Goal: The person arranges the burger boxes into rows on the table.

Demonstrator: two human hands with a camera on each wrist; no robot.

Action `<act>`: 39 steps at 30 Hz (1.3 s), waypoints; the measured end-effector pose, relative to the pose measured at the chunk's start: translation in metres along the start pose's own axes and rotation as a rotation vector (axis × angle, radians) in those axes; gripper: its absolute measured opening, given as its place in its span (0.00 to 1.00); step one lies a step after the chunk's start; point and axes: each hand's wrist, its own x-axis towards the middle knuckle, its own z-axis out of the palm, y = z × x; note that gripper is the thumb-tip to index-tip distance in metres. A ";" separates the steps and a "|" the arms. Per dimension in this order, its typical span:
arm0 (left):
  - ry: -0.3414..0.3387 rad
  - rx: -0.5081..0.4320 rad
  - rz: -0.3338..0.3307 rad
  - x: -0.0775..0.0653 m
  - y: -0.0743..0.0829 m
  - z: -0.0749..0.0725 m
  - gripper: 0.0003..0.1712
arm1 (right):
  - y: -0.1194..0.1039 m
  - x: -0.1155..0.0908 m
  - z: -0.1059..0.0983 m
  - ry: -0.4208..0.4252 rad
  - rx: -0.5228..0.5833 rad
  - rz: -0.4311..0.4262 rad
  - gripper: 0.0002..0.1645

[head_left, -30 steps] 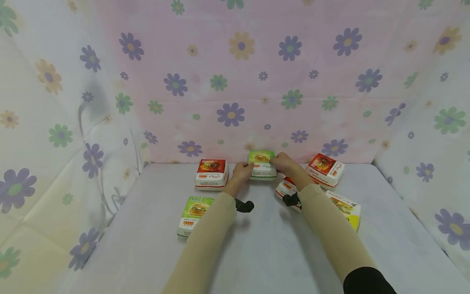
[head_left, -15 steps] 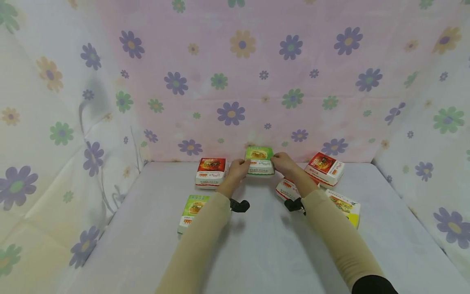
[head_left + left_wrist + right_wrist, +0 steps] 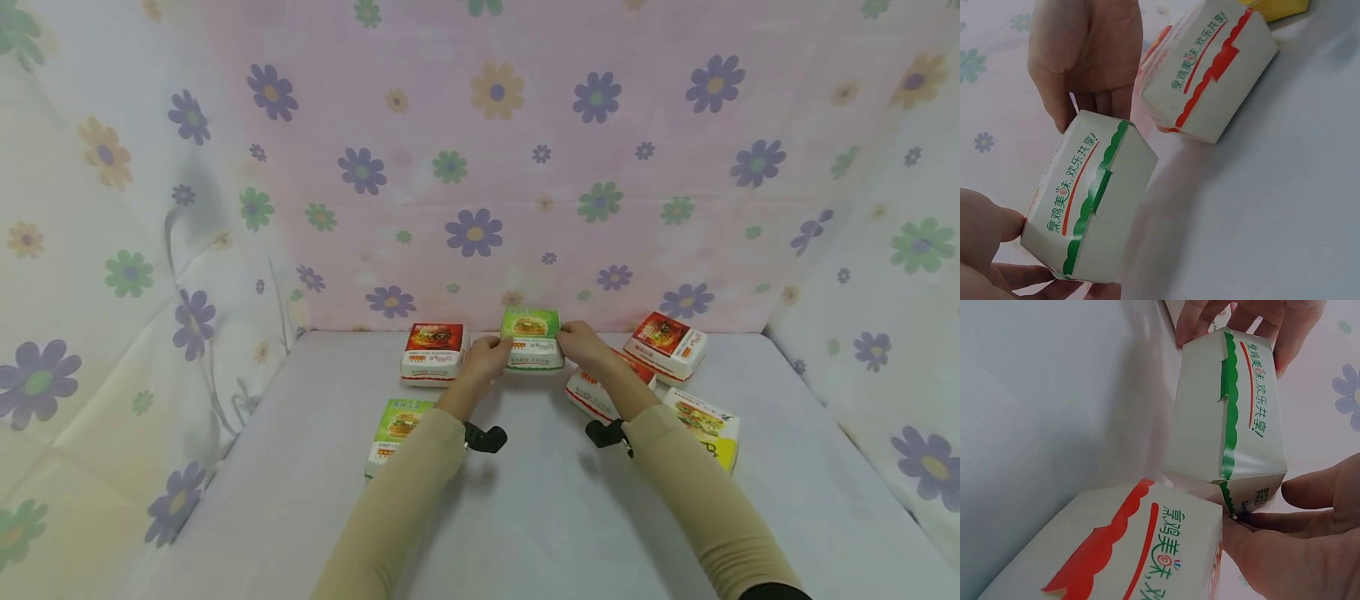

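A white-and-green paper burger box (image 3: 532,340) is held between both hands at the back middle of the table. My left hand (image 3: 486,360) grips its left end, the thumb on the upper edge and fingers lower down, as the left wrist view shows. At the other end my right hand (image 3: 583,343) holds the box's corner, thumb above and fingers against the side in the right wrist view. A red-and-white burger box (image 3: 598,392) lies just in front of the right hand, partly covered by that wrist. Another red-and-white box (image 3: 435,354) sits left of the left hand.
A second green box (image 3: 397,429) lies front left, partly behind the left sleeve. To the right are a red box (image 3: 665,346) and a yellow-and-white box (image 3: 703,427), partly behind the right sleeve. A flowered cloth (image 3: 472,167) rises directly behind the white table (image 3: 540,517).
The held green box rose slightly and shifted left with both hands, then came down a little. The other boxes have stayed in place.
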 end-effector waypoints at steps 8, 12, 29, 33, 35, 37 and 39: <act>-0.020 0.016 -0.033 -0.006 -0.005 0.000 0.32 | 0.004 -0.004 -0.001 -0.027 -0.086 -0.005 0.26; -0.029 0.028 -0.040 -0.007 -0.010 0.001 0.32 | 0.005 -0.005 0.000 -0.030 -0.137 0.004 0.24; -0.033 0.072 -0.078 -0.007 -0.016 0.003 0.31 | 0.008 0.008 0.006 0.010 -0.316 -0.030 0.15; -0.029 0.094 -0.096 -0.006 -0.017 0.003 0.31 | 0.009 0.010 0.007 0.019 -0.343 -0.033 0.15; -0.027 0.105 -0.095 -0.005 -0.018 0.004 0.31 | 0.009 0.011 0.007 0.025 -0.355 -0.036 0.16; -0.026 0.110 -0.094 -0.004 -0.018 0.004 0.31 | 0.009 0.011 0.006 0.037 -0.365 -0.037 0.17; -0.027 0.106 -0.095 -0.003 -0.017 0.004 0.31 | 0.008 0.010 0.005 0.046 -0.384 -0.043 0.18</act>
